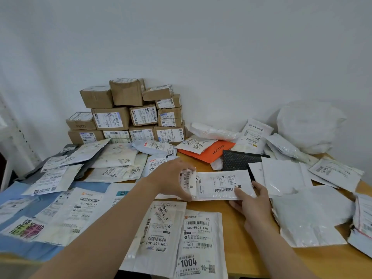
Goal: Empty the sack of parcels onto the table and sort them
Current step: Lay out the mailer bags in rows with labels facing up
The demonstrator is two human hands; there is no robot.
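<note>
Sorting in hand. Near, labelled mailers (181, 238) lie on the worktop (322, 256). Beyond, left hand (173, 178) and right hand (251, 202) grip a white mailer (221, 184) by its ends, fingers curled round its edges. Far: stacked boxes (128, 115); far right, probably the emptied sack (308, 125). Next: read label, choose pile.

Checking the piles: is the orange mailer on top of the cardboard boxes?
No, the orange mailer lies on the table, right of the cardboard boxes, partly under a white parcel.

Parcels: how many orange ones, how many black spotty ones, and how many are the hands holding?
Orange mailer: 1
Black dotted mailer: 1
Held white parcels: 2, the small packet in the left hand and the flat mailer in the right hand
Total: 4
</note>
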